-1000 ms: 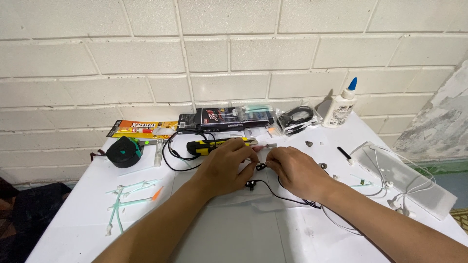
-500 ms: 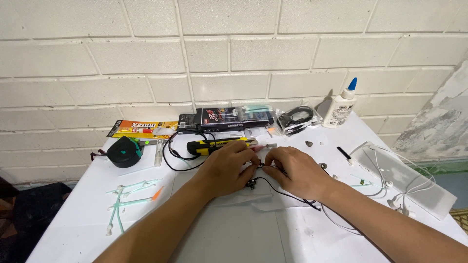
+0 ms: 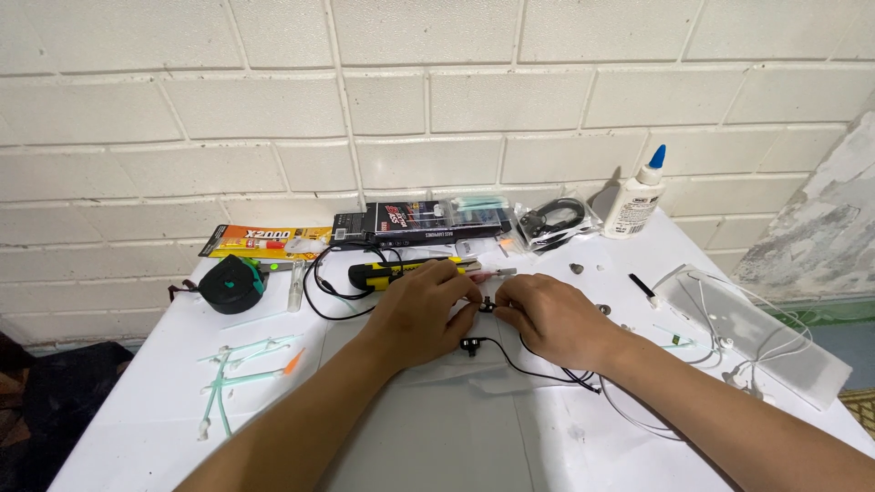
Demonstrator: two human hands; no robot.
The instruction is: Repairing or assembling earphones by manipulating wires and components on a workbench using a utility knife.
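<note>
Both hands meet mid-table: the left hand (image 3: 421, 310) and right hand (image 3: 551, 319) pinch a small black part (image 3: 486, 305) on a black wire (image 3: 533, 369).

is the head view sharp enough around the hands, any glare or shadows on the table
Head view: evenly lit and sharp; left hand and right hand show little blur. Soft shadows fall under both hands on the white table. No strong glare; the small black part between the fingertips is too small to make out.

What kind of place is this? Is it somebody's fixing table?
Probably a small home repair or hobby bench. A white table stands against a painted brick wall, with a glue bottle, a yellow-handled tool and thin black wires spread beside both hands.
</note>
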